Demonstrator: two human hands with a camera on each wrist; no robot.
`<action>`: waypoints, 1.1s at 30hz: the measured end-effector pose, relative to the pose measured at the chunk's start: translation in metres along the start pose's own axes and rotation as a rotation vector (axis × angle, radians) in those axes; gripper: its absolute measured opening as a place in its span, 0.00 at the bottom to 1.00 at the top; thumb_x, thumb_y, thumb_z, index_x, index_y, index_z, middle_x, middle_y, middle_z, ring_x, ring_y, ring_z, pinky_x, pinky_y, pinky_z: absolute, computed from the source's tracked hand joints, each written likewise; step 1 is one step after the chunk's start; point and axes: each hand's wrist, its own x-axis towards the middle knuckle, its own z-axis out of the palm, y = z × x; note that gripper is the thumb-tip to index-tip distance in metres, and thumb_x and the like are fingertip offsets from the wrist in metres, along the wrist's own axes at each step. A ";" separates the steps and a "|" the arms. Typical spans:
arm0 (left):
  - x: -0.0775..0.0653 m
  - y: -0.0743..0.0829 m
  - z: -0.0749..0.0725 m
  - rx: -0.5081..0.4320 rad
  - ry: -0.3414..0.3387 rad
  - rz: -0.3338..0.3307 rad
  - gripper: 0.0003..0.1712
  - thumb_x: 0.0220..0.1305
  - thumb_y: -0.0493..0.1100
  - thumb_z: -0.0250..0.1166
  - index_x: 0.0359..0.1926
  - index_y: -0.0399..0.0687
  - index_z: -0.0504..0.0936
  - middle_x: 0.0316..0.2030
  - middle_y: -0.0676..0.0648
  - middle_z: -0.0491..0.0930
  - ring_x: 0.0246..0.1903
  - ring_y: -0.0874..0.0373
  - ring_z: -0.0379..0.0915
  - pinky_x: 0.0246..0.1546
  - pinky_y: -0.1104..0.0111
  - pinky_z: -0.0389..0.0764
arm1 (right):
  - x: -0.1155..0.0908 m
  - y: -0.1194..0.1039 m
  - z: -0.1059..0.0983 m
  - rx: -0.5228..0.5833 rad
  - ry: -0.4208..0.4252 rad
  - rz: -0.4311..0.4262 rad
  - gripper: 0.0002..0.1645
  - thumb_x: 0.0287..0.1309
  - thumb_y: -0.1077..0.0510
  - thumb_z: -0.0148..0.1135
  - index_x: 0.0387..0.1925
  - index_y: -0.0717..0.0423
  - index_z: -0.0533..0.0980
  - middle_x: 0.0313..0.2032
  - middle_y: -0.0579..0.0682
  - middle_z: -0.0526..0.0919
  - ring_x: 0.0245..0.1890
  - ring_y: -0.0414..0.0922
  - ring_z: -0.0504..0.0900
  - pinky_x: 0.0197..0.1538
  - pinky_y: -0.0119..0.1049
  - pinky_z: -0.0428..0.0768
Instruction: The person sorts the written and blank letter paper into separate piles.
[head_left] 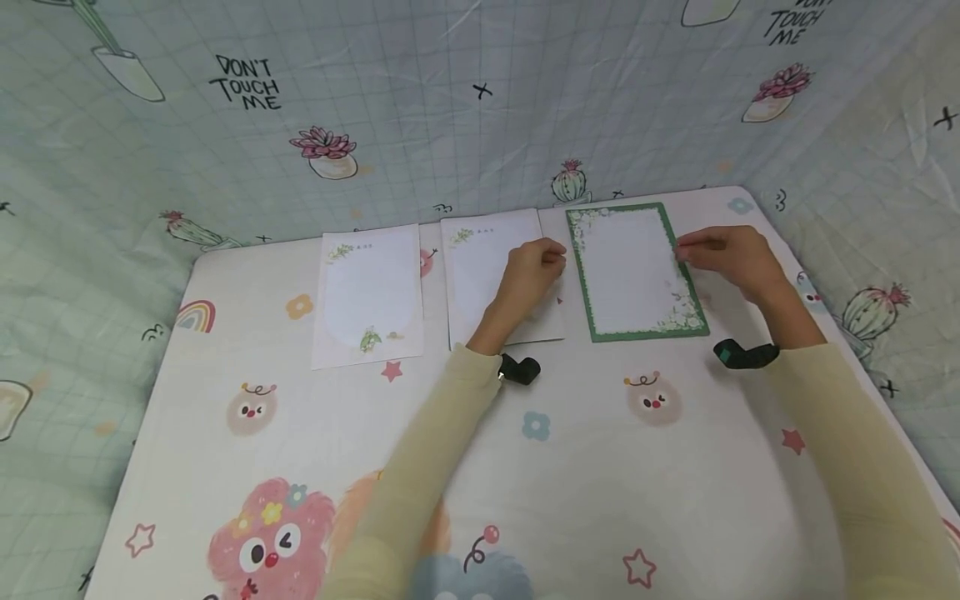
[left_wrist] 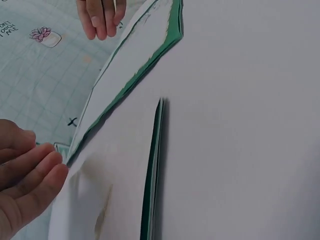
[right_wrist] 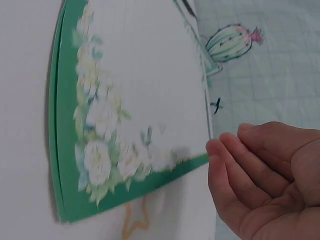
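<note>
A green-bordered sheet with white flowers lies at the right of the row, its layered edges showing as a thin stack in the right wrist view. My right hand is at its right edge, fingers loosely bent and fingertips beside the border. Left of it lies a white sheet with a leaf print, partly covered by my left hand. That hand hovers over its right side with relaxed fingers towards the gap between the two, nothing showing between them. Several layers show at the white sheet's edge.
Another white leaf-print sheet lies at the left of the row. The table's cartoon-printed cover stretches in front. Behind it hangs a patterned curtain, close to the sheets' far edges. Dark wrist cameras sit under both wrists.
</note>
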 end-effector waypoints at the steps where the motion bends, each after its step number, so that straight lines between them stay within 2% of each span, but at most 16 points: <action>1: -0.002 -0.001 -0.004 0.010 -0.001 -0.002 0.12 0.74 0.37 0.61 0.53 0.37 0.84 0.45 0.45 0.86 0.47 0.57 0.83 0.46 0.74 0.82 | 0.000 -0.004 0.001 0.007 -0.009 -0.001 0.29 0.70 0.44 0.63 0.64 0.58 0.77 0.57 0.52 0.84 0.51 0.39 0.78 0.62 0.50 0.76; 4: -0.007 -0.005 -0.014 0.037 0.004 -0.007 0.13 0.74 0.38 0.62 0.54 0.37 0.83 0.46 0.45 0.86 0.47 0.56 0.83 0.47 0.73 0.82 | -0.002 -0.015 0.005 0.057 -0.039 -0.011 0.30 0.69 0.44 0.64 0.63 0.58 0.77 0.51 0.41 0.86 0.45 0.29 0.79 0.55 0.32 0.78; 6: -0.011 -0.007 -0.022 0.041 0.005 -0.009 0.13 0.74 0.38 0.62 0.54 0.37 0.83 0.46 0.45 0.86 0.47 0.56 0.83 0.47 0.73 0.82 | -0.003 -0.020 0.008 0.098 -0.059 -0.027 0.29 0.69 0.46 0.65 0.63 0.60 0.77 0.49 0.38 0.87 0.43 0.27 0.81 0.49 0.23 0.77; 8: -0.015 -0.010 -0.029 0.039 0.009 -0.011 0.14 0.74 0.38 0.62 0.55 0.37 0.83 0.46 0.45 0.86 0.47 0.55 0.84 0.48 0.73 0.82 | -0.004 -0.024 0.011 0.142 -0.079 -0.055 0.28 0.70 0.49 0.64 0.63 0.62 0.76 0.48 0.38 0.88 0.42 0.27 0.83 0.46 0.17 0.78; 14: -0.026 -0.015 -0.052 0.028 0.044 -0.014 0.14 0.72 0.37 0.64 0.54 0.34 0.83 0.45 0.43 0.87 0.46 0.53 0.84 0.49 0.70 0.83 | -0.004 -0.031 0.023 0.227 -0.102 -0.085 0.24 0.72 0.53 0.62 0.62 0.65 0.76 0.47 0.43 0.89 0.43 0.31 0.86 0.47 0.18 0.80; 23: -0.048 -0.028 -0.080 0.017 0.101 -0.026 0.12 0.69 0.32 0.64 0.52 0.31 0.83 0.44 0.40 0.87 0.45 0.51 0.85 0.47 0.68 0.85 | -0.003 -0.044 0.049 0.243 -0.157 -0.100 0.22 0.72 0.55 0.62 0.60 0.64 0.77 0.55 0.60 0.84 0.48 0.41 0.87 0.49 0.23 0.82; 29: -0.060 -0.038 -0.099 0.030 0.121 -0.055 0.12 0.71 0.32 0.63 0.52 0.30 0.82 0.45 0.39 0.86 0.44 0.50 0.86 0.47 0.67 0.86 | -0.001 -0.051 0.063 0.314 -0.182 -0.116 0.21 0.71 0.56 0.63 0.59 0.66 0.78 0.53 0.59 0.85 0.45 0.37 0.87 0.49 0.23 0.82; 33: -0.068 -0.042 -0.112 0.037 0.132 -0.068 0.13 0.71 0.32 0.63 0.53 0.30 0.82 0.45 0.38 0.86 0.44 0.49 0.86 0.47 0.65 0.86 | 0.002 -0.057 0.068 0.347 -0.211 -0.116 0.22 0.70 0.56 0.65 0.58 0.66 0.79 0.52 0.59 0.86 0.46 0.39 0.88 0.50 0.23 0.82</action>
